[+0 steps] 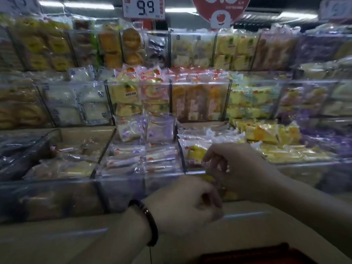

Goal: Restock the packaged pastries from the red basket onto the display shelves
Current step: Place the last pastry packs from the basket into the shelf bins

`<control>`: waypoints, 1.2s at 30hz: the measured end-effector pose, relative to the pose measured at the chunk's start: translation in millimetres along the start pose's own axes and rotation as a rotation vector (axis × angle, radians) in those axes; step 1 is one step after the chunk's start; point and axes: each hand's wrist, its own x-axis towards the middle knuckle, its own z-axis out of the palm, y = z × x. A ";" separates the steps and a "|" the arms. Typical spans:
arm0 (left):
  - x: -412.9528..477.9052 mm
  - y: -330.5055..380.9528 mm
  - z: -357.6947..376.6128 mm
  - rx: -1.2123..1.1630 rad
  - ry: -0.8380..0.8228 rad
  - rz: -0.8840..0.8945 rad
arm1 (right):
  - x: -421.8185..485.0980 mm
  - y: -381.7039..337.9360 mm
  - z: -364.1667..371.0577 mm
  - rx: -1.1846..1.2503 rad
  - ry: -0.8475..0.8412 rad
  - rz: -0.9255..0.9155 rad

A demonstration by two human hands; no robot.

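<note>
Blurred, dim view of tiered display shelves (190, 174) fronted with clear plastic walls and split by dividers into bins of wrapped pastries. Top tier: yellow cakes at left, round golden buns (131, 46) near the middle, pale yellow slices at right. Middle tier: white buns (76, 103), orange-and-yellow rolls, long orange loaves (198, 101), yellow cakes at far right. Bottom tier: dark packs at far left, purple-printed packs (144, 128) standing and lying flat in the centre bin, yellow wedge cakes (270, 133) at right. Price sign (143, 7) reading 9.9 above, beside a red round tag (221, 10). Right hand (240, 168) over the front wall of the bin just right of centre, fingers bent downward and pinched at the edge of a wrapped yellow pastry (196, 152) standing at the front of that bin; grip looks closed on the wrapper, though blur leaves the contact unclear. Left hand (182, 204) lower and nearer, in front of the shelf wall, fingers curled in a loose fist around something yellow at the fingertips; cannot tell exactly what is held. Dark beaded bracelet (150, 223) on the left wrist. Red basket (257, 254) at the bottom edge, only its rim in view, contents not visible.
</note>
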 end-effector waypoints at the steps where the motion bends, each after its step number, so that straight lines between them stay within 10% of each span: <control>1: 2.3 2.2 16.8 -0.047 -0.052 -0.021 | -18.3 7.3 5.2 0.027 -0.008 0.019; 11: 34.9 -30.2 202.1 0.000 -0.695 -0.211 | -198.3 114.8 142.1 0.148 -0.649 0.582; 18: 47.6 -73.2 274.4 0.068 -0.854 -0.301 | -283.5 154.9 287.6 0.355 -0.949 1.033; 21: 59.7 -84.5 280.6 0.054 -0.869 -0.315 | -299.0 152.8 333.9 0.138 -1.087 0.915; 31: 71.9 -97.4 303.2 0.067 -0.999 -0.268 | -342.9 154.0 442.7 -0.058 -1.202 0.827; 36: 75.4 -100.5 299.8 0.070 -0.963 -0.259 | -301.4 188.1 412.5 0.339 -0.996 1.085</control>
